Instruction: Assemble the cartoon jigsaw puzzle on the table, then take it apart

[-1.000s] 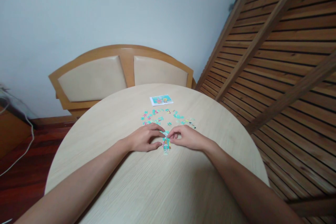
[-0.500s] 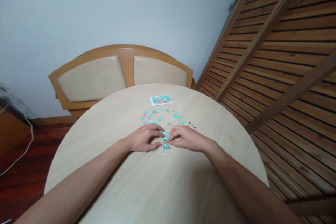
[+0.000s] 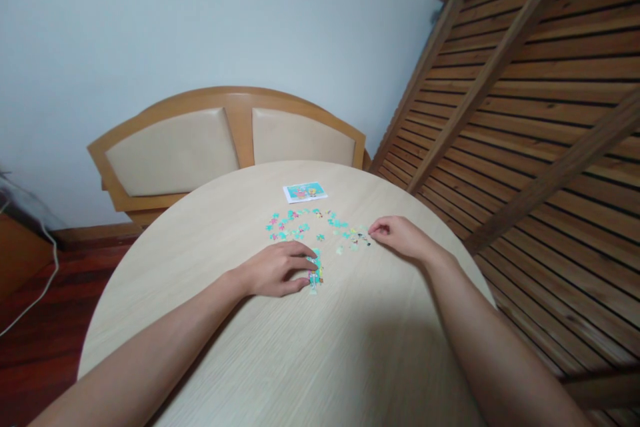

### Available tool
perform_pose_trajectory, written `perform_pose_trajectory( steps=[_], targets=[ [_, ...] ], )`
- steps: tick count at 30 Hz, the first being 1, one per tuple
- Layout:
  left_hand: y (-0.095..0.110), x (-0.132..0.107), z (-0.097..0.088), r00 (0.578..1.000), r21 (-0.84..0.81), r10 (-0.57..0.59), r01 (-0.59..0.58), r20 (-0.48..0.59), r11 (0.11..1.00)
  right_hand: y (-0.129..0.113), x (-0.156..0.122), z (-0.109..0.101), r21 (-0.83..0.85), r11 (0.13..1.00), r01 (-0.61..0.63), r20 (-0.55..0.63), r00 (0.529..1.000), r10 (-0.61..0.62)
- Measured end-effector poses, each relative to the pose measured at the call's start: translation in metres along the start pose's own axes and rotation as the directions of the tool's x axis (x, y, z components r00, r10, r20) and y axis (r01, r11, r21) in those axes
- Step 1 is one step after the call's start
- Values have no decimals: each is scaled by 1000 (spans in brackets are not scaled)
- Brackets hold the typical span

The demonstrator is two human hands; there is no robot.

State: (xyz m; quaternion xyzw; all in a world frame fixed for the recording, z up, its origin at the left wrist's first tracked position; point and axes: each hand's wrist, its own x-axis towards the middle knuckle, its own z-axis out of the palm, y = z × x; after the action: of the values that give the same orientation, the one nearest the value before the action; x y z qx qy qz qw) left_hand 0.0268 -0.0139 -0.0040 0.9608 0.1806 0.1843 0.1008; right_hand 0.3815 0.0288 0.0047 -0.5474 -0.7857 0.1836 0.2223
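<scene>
A small joined strip of jigsaw puzzle, mostly teal, lies on the table. My left hand rests beside it with fingers apart, fingertips on its left edge and covering part of it. My right hand is over at the right end of the loose jigsaw pieces, its thumb and fingertips pinched together. Whether a piece sits in that pinch is too small to tell. Close to its fingertips lie several pale and dark pieces.
Beyond the pieces lies a picture card with cartoon figures on teal. The round wooden table stands before a padded headboard. Leaning slatted wood rises at the right, and a white cable hangs at the left.
My right hand has left the joined strip and moved right and away from me to the loose pieces. My left hand stays at the strip. The view has shifted slightly.
</scene>
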Motion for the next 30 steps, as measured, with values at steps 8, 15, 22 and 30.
perform_pose_trajectory(
  steps=[8, 15, 22, 30],
  targets=[
    [-1, 0, 0, 1000, -12, -3, 3, -2, 1000, 0, -2, 3, 68, 997, -32, 84, 996, 26],
    [2, 1, -2, 1000, 6, -7, 7, 14, 1000, -14, 3, 14, -33, 985, 172, 11, 985, -172],
    [2, 1, -1, 1000, 11, -8, 8, 17, 1000, -13, 5, 23, -101, 968, 232, 12, 973, -232],
    [1, 0, -1, 1000, 9, -2, 2, -4, 1000, -12, 6, 25, -91, 973, 214, -4, 977, -215]
  ],
)
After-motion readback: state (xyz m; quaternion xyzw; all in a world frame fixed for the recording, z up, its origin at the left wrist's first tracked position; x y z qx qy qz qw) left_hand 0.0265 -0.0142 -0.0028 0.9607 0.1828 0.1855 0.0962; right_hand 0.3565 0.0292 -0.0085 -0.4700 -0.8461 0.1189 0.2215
